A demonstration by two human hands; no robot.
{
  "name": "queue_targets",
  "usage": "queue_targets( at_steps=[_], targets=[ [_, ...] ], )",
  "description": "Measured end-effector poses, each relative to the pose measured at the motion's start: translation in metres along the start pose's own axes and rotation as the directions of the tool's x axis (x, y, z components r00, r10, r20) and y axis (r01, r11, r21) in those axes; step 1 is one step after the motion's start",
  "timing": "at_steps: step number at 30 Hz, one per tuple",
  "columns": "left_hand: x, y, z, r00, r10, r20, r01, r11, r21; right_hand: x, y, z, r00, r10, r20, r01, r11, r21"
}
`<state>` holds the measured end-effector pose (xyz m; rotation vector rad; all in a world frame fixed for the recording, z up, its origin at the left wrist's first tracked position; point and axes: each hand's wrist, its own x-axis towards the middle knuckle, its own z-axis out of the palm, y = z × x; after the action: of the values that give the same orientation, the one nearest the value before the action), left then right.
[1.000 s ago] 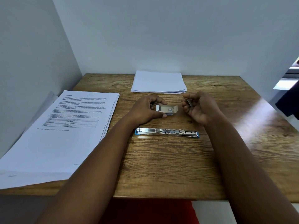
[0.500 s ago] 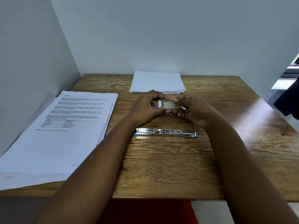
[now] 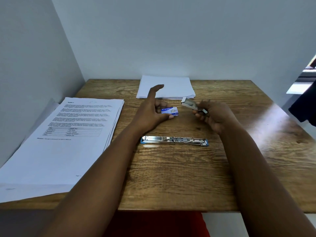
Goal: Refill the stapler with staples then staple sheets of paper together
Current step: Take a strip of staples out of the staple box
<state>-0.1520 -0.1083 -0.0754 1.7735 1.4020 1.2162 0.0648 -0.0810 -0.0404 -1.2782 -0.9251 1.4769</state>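
On a wooden counter (image 3: pixel 171 177), an opened stapler (image 3: pixel 174 140) lies nearer than both hands; the left hand (image 3: pixel 152 110) pinches a blue staple box sleeve (image 3: pixel 169 111), the right hand (image 3: pixel 215 115) grips its inner tray (image 3: pixel 192 105).

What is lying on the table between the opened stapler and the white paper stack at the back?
In the head view, between the stapler and the blank paper stack lie the blue staple box, which the left hand holds, and bare table.

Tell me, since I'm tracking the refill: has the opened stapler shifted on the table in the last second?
No. The stapler lies flat at the same spot on the table, near the printed stack.
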Motion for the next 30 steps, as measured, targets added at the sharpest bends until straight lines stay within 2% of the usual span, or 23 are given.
queue_targets(
  at_steps=[3,8,21,30],
  targets=[
    [0.001,-0.003,0.000,0.998,-0.041,-0.041,0.036,0.993,-0.113,0.001,0.003,0.003,0.999,0.001,0.034,-0.001,1.000,0.012],
    [0.002,-0.003,0.001,0.998,-0.042,-0.048,0.034,0.987,-0.156,0.001,0.008,0.006,0.995,0.020,0.096,-0.021,1.000,0.015],
    [0.000,-0.002,0.001,0.999,-0.035,-0.038,0.032,0.998,-0.060,-0.009,0.002,0.004,0.988,0.089,0.128,-0.081,0.994,-0.067],
    [-0.002,-0.001,-0.001,1.000,-0.016,-0.009,0.016,1.000,0.009,-0.007,0.004,0.004,0.989,0.068,0.134,-0.050,0.990,-0.132]
  ],
)
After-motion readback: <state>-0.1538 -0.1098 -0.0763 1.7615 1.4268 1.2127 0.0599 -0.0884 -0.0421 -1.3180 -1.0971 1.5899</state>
